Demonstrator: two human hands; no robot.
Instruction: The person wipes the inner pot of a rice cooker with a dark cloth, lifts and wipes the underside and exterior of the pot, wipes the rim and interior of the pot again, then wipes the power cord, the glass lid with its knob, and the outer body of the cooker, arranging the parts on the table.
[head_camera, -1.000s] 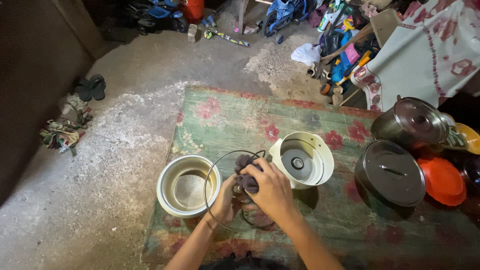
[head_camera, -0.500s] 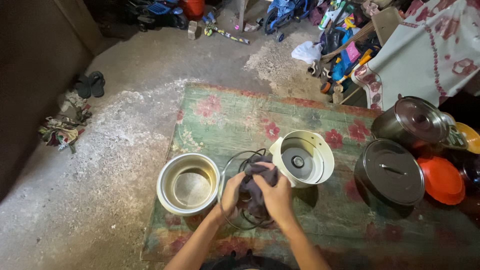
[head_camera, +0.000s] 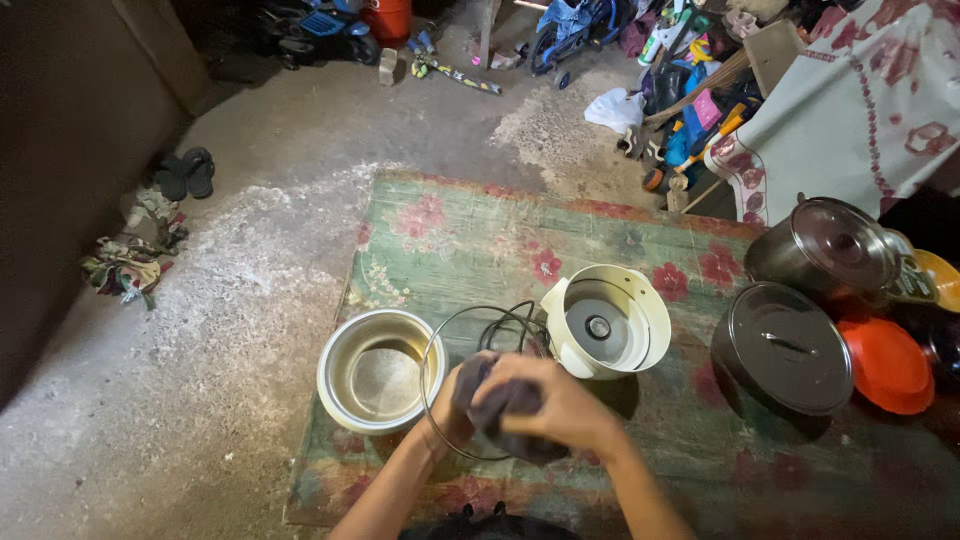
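A round glass lid with a metal rim (head_camera: 432, 352) is tilted up over the mat, just in front of me. My left hand (head_camera: 449, 402) grips it from the near left side. A dark grey cloth (head_camera: 505, 412) is pressed against the lid's middle, and my right hand (head_camera: 562, 402) is closed over it. Just beyond the hands stands an open cream rice cooker body (head_camera: 606, 322), with its black cord (head_camera: 508, 322) looping behind the lid. A shiny metal inner pot (head_camera: 378, 372) sits to the left, touching the lid's rim in view.
A green floral mat (head_camera: 470, 235) covers the concrete floor. At the right are two lidded metal pots (head_camera: 782, 347) (head_camera: 822, 248) and orange plates (head_camera: 885, 365). Slippers (head_camera: 186, 172) and rags (head_camera: 125, 268) lie far left. Toys and clutter (head_camera: 680, 100) fill the back.
Both hands have drawn closer together on the lid, and the cloth is now bunched under my right hand over the lid's middle. The pot and cooker stay put.
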